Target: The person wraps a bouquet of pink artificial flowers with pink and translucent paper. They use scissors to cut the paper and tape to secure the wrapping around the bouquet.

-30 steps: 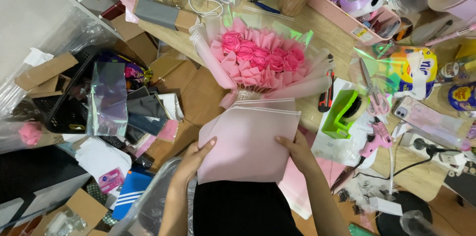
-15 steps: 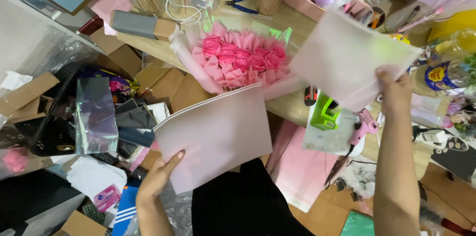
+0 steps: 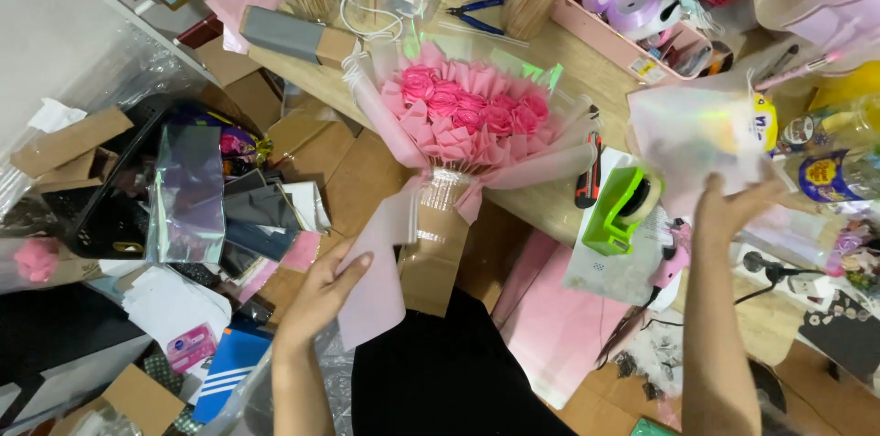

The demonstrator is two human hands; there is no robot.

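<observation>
Pink wrapping sheet (image 3: 380,262) hung folded below bouquet (image 3: 467,115), at table edge, over person's lap. Left hand (image 3: 321,294) closed on sheet's lower left edge, thumb on top, fingers behind. Right hand (image 3: 729,207) raised well to right, fingers pinched on translucent iridescent sheet (image 3: 701,129), held up above table. Bouquet of pink roses lay on wooden table (image 3: 559,207), stem wrap pointing toward person. Green tape dispenser (image 3: 623,207) just beside right hand; red-black cutter (image 3: 589,175) between dispenser and bouquet. Cardboard clutter (image 3: 183,198) lay left.

One head view looks steeply down, close over the worktable (image 3: 559,207).
</observation>
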